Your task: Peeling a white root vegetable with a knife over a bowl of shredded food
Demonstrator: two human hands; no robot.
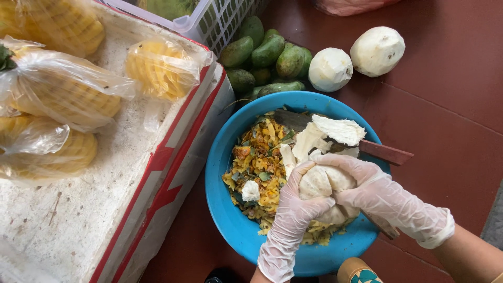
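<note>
Both my hands wear thin clear gloves and are wrapped around a white peeled fruit (324, 184) over a blue basin (222, 202). My left hand (294, 212) grips it from below and the left. My right hand (374, 193) covers it from the right, and a knife handle tip (386, 228) sticks out beneath that hand. Pieces of white peel (335, 130) curl off above the fruit. The basin holds yellow and green fruit scraps (259, 165). A big knife with a brown handle (385, 152) lies across the basin's far rim.
Two peeled white fruits (330, 69) (377, 51) and several green mangoes (267, 57) lie on the red-brown floor beyond the basin. Left stands a white foam box (105, 173) topped with bagged peeled pineapples (63, 89). A white plastic basket (209, 18) sits behind.
</note>
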